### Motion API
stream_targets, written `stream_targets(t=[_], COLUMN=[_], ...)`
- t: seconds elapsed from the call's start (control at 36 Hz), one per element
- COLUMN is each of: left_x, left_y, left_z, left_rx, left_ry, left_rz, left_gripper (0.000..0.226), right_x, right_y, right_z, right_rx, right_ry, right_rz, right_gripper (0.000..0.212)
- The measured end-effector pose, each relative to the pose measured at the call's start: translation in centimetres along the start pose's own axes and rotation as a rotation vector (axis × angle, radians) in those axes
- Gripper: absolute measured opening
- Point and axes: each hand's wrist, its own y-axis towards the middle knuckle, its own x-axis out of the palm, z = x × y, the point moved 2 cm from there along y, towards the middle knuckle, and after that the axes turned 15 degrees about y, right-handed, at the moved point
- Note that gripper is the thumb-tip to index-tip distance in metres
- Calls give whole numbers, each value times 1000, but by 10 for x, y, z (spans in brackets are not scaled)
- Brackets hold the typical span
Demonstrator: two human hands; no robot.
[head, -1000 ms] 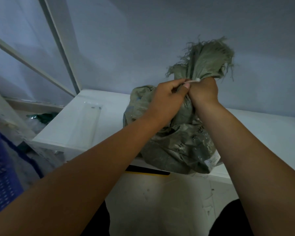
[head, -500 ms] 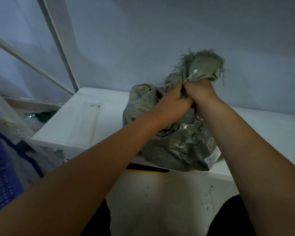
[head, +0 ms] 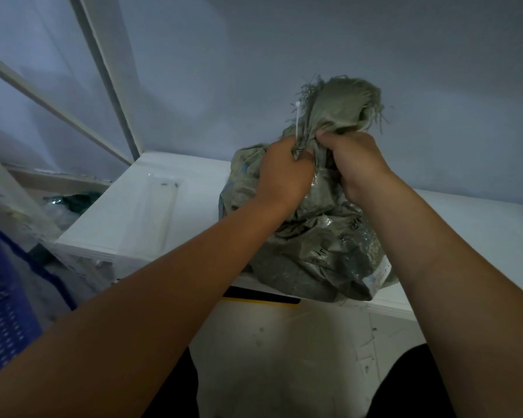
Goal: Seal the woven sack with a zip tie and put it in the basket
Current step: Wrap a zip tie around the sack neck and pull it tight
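Note:
A grey-green woven sack (head: 323,236) stands on the white table (head: 465,218), its frayed mouth bunched upward against the wall. My right hand (head: 354,164) grips the gathered neck from the right. My left hand (head: 284,173) grips the neck from the left, and a white zip tie (head: 297,122) sticks straight up from between its fingers beside the frayed top. The lower part of the tie is hidden in my grip. A white label sits on the sack's lower right corner. A blue basket (head: 3,309) stands at the far left edge.
A clear plastic packet (head: 151,212) lies flat on the left part of the table. White frame bars (head: 109,73) rise at the left. Green and clear bags (head: 70,203) lie on the floor beyond the table's left end. A black-and-yellow strip (head: 260,297) shows under the table edge.
The sack's bunched top has dropped lower and my hands moved slightly apart. The zip tie, first lying across my right hand, now stands upright at my left hand.

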Motion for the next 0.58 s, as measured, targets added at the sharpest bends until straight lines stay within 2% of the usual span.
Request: stream_targets(t=[0.14, 0.31, 0.39, 0.44, 0.58], left_x=[0, 2, 2, 3, 3], left_y=[-4, -6, -11, -12, -9], left_z=[4, 5, 5, 5, 6], left_rx=[171, 337, 394, 404, 404], left_ry=[88, 189, 202, 190, 240], left_rz=[50, 115, 127, 119, 87], left_gripper=[23, 39, 37, 36, 33], right_x=[-1, -3, -5, -6, -8], right_y=[3, 6, 9, 10, 9], right_z=[3, 2, 4, 5, 5], right_rx=[-90, -142, -193, -203, -209], right_ry=[7, -21, -133, -159, -220], right_rz=[64, 129, 155, 171, 190], right_gripper=[32, 43, 24, 31, 28])
